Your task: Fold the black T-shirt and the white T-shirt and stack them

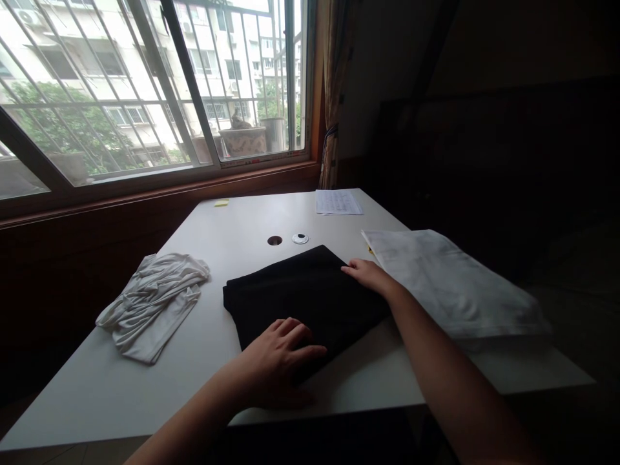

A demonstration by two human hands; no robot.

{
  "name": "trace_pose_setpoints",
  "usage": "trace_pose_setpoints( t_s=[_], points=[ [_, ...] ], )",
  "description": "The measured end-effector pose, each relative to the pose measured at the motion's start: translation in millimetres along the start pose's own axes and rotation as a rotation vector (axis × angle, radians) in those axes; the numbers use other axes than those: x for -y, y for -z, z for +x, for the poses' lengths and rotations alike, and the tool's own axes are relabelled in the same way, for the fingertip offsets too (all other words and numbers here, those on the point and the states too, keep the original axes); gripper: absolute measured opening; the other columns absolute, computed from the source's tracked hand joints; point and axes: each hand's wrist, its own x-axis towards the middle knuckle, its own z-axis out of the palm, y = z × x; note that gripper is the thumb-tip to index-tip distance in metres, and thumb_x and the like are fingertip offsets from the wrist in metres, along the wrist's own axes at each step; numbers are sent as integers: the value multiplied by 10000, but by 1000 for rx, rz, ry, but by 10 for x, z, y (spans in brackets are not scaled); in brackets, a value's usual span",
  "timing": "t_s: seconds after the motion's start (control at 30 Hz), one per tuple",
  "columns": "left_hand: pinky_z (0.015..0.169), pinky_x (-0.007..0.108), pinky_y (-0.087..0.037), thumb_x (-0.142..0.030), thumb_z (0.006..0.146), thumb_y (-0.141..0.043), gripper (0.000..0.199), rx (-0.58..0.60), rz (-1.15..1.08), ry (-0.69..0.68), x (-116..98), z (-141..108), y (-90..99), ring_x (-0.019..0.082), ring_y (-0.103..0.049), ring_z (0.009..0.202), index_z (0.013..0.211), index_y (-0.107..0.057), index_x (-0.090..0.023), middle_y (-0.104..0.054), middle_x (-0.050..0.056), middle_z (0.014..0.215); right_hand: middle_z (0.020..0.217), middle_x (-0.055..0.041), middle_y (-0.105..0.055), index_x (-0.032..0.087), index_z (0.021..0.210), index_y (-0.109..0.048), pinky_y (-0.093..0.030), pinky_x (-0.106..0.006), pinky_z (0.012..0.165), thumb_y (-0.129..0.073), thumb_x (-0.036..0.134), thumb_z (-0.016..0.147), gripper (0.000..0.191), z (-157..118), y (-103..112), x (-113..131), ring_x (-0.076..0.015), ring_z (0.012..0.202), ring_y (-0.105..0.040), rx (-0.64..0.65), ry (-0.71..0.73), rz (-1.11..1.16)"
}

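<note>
A folded black cloth (pixel 295 297) lies on the white table (pixel 194 387), between and partly under the two hands. The left hand (pixel 283 352) is on its near side, the back of the hand up and the fingers spread and slightly bent over the near part of the cloth; the thumb side is in deep shadow, so whether it grips anything there I cannot tell. The right hand (pixel 365 274) is at the far right edge of the cloth, its fingers at that edge and pointing left; it seems to pinch the edge, though the dark fabric makes this hard to be sure of. Most of the cloth spreads out beyond the left hand and to the left of the right hand. A crumpled white cloth (pixel 157 303) lies on the table to the left, apart from the black one. To the right, a flatter white cloth (pixel 450 284) lies beside the right forearm, reaching the table's right edge. Farther back are a round hole (pixel 274 241), a small round cover (pixel 300 238), some papers (pixel 339 201) and a yellow note (pixel 221 203), with a barred window (pixel 159 84) behind.
</note>
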Motion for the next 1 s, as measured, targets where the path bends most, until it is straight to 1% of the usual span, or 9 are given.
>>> trace_pose_setpoints(
  t_s=[0.13,0.23,0.37,0.43,0.5,0.63,0.73,0.87,1.0],
  points=[
    [966,470,-486,-314,810,-741,654,17,107,54,-33,-47,-67,309,-544,1129,1427,-527,-275,-610,98,1243,845,-51,-710,218,803,-648,-413,-286,637,-575,519,929,334,-9,18,-27,-209,768,-643,22,2,12],
    [917,446,-498,-250,826,-721,581,36,188,51,34,-98,-26,294,-560,1090,1382,-550,-260,-620,87,1232,800,-43,-698,208,772,-636,-393,-279,581,-614,534,896,349,-40,76,-63,-194,708,-629,83,-4,37],
    [832,408,-511,-119,950,-557,335,53,351,94,233,-247,144,246,-594,964,1259,-621,-233,-657,72,1113,710,-44,-688,189,770,-627,-399,-262,537,-728,623,776,446,-134,225,-61,-188,631,-645,387,-86,173],
    [836,408,-519,-88,972,-514,302,45,407,138,389,-376,241,244,-598,965,1211,-646,-217,-661,76,1112,718,-65,-717,178,791,-644,-403,-255,532,-772,665,712,510,-189,296,-20,-200,639,-678,552,-116,221],
    [843,412,-529,-76,966,-520,294,17,441,188,557,-534,319,253,-600,997,1186,-660,-211,-662,83,1138,772,-93,-753,170,815,-669,-388,-251,520,-783,699,681,558,-231,340,37,-211,664,-705,640,-119,221],
    [901,435,-545,-77,907,-592,414,-44,443,284,841,-877,385,273,-596,1078,1284,-636,-241,-644,85,1229,849,-114,-782,166,845,-675,-351,-251,493,-714,736,742,581,-250,321,132,-197,641,-702,632,-93,205],
    [949,445,-546,-86,896,-584,533,-94,416,323,989,-1099,367,286,-580,1161,1393,-568,-276,-604,86,1312,798,-97,-774,172,816,-644,-362,-254,497,-713,677,784,511,-229,244,157,-169,572,-663,582,-64,205],
    [904,416,-568,-94,931,-531,462,-115,378,368,1118,-1266,293,272,-610,1127,1358,-583,-263,-588,94,1308,671,-52,-722,189,744,-600,-422,-263,534,-749,551,796,395,-200,144,156,-160,542,-631,504,-31,249],
    [802,358,-573,-99,948,-521,385,-97,383,355,1126,-1269,262,241,-636,1021,1280,-627,-261,-608,89,1245,651,-37,-691,197,729,-577,-444,-270,548,-727,470,828,327,-161,94,135,-177,567,-645,449,-41,281]
  ],
)
